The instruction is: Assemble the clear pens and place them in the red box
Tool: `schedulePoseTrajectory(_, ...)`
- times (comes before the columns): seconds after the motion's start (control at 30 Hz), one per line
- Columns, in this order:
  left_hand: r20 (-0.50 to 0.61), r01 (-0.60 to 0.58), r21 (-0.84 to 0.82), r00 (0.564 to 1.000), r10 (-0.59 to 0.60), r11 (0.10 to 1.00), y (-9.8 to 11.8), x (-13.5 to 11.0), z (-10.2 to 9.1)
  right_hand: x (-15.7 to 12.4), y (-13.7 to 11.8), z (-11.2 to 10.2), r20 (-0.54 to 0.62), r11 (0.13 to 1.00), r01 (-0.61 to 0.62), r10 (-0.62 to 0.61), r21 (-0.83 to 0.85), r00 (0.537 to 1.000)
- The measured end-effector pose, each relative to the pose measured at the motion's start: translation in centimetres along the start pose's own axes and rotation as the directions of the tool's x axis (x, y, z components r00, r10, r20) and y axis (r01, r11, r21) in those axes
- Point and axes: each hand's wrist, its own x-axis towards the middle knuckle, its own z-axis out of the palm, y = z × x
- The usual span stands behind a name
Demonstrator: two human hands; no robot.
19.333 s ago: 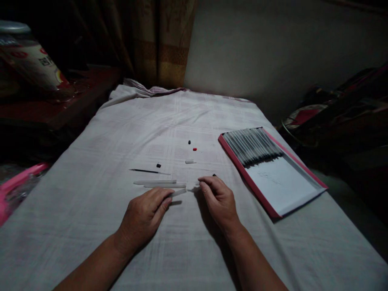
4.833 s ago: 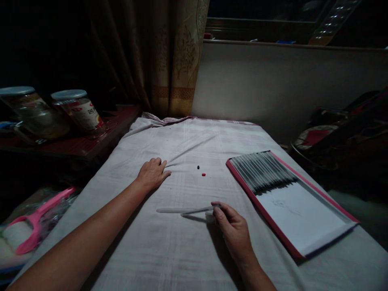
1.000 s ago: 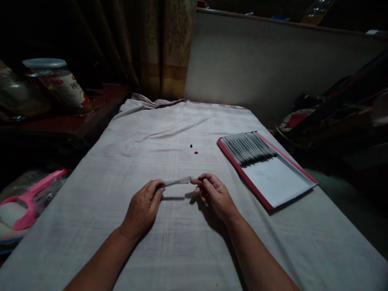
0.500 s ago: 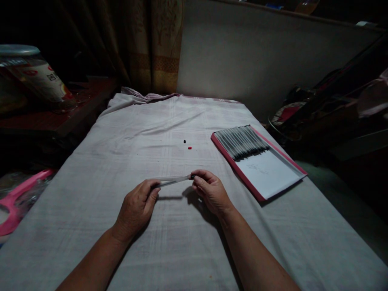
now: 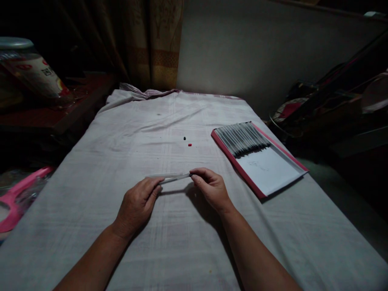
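My left hand (image 5: 138, 202) is closed around the rear part of a slim clear-barrelled pen (image 5: 176, 178). A second clear tube (image 5: 165, 175), perhaps another pen barrel, runs beside it from the same hand. At the pen's dark far end, the thumb and forefinger of my right hand (image 5: 210, 189) are pinched together, hiding most of that tip. Both hands are just above the cloth, and the pen casts a shadow below. Farther off lie a small black piece (image 5: 184, 138) and a small red piece (image 5: 189, 144).
On the right, a shallow red-edged box (image 5: 236, 169) holds a row of several clear pens (image 5: 242, 139) with black ends. A pale checked cloth (image 5: 145, 145) covers the table. A jar (image 5: 36, 72) stands at the left; a pink plastic object (image 5: 18, 198) is below it.
The right fingertips have shifted slightly left and closed tighter over the pen's dark end. My left fingers reach slightly farther along the pen. The view has tilted a little.
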Motion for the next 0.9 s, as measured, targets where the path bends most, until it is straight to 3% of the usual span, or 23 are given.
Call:
schedulePoseTrajectory(0.13, -0.002, -0.016, -0.04, 1.0, 0.016, 0.999, 0.01, -0.03, -0.03, -0.1, -0.01, -0.33, 0.011, 0.95, 0.185, -0.188, -0.251, 0.982)
schedulePoseTrajectory(0.23, 0.001, -0.016, -0.054, 1.0, 0.016, 0.998, -0.02, -0.09, -0.02, -0.18, -0.1, -0.39, 0.027, 0.921, 0.234, -0.237, -0.313, 0.971)
schedulePoseTrajectory(0.47, 0.012, 0.007, -0.084, 1.0, -0.006, 0.996, 0.03, -0.04, 0.04, -0.24, 0.18, -0.22, 0.013, 0.96, 0.167, -0.168, -0.226, 0.986)
schedulePoseTrajectory(0.7, -0.017, 0.008, -0.086, 1.0, -0.009, 0.996, -0.2, -0.21, 0.31, -0.29, 0.28, -0.15, 0.041, 0.957, 0.179, -0.175, -0.228, 0.984)
schedulePoseTrajectory(0.9, -0.009, -0.033, -0.086, 0.999, 0.032, 0.996, 0.05, -0.1, 0.13, -0.1, 0.65, -0.64, 0.085, 0.921, 0.19, -0.171, -0.341, 0.982)
